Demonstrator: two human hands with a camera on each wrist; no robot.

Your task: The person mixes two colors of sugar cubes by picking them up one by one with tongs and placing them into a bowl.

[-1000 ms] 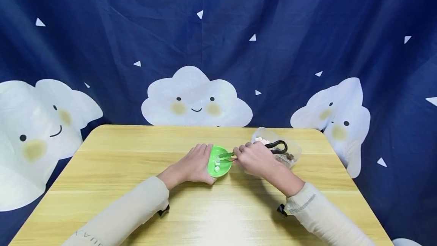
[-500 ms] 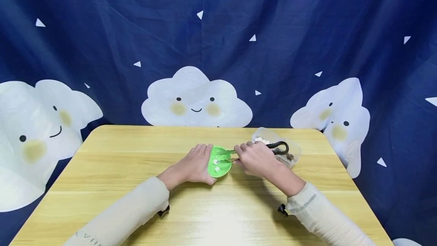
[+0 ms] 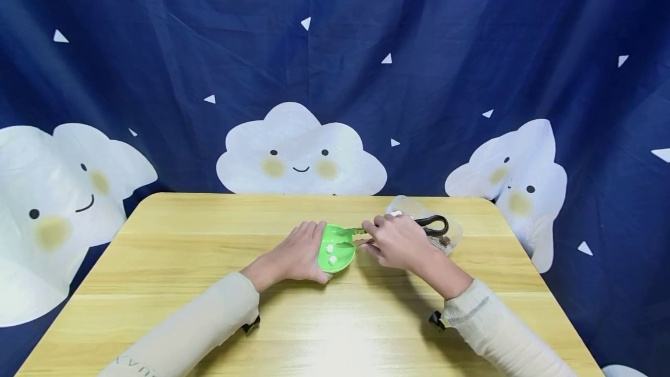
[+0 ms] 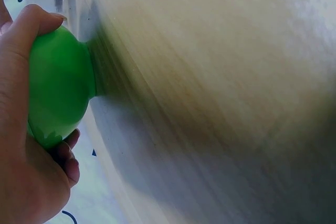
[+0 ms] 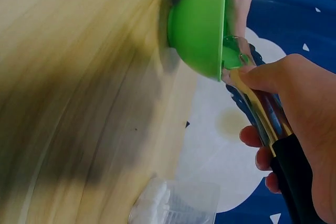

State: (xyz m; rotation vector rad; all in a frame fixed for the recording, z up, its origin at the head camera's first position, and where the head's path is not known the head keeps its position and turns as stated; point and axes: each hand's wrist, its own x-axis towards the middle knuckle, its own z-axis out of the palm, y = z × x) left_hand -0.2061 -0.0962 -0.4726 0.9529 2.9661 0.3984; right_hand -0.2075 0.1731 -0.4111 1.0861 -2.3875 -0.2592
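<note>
A green bowl (image 3: pixel 344 257) stands on the wooden table, with two small white cubes (image 3: pixel 332 260) visible in it. My left hand (image 3: pixel 298 252) grips its left side; in the left wrist view fingers wrap the bowl's outer wall (image 4: pixel 60 85). My right hand (image 3: pixel 398 242) holds a pair of tongs (image 5: pixel 296 177) with black handles and metal arms. The parted tong tips reach over the bowl's right rim. I see no cube between those tips, though the right wrist view partly hides them.
Behind my right hand lies a clear plastic container (image 3: pixel 456 231) with white pieces (image 3: pixel 396 213) and brown pieces (image 3: pixel 445 241), partly covered by the hand and tongs. A blue curtain (image 3: pixel 335 68) with printed clouds hangs past the table's (image 3: pixel 209 214) far edge.
The tongs and my right hand have drawn slightly to the right. One white cube has shifted a little left inside the bowl, apart from the tong tips. My left hand stays put.
</note>
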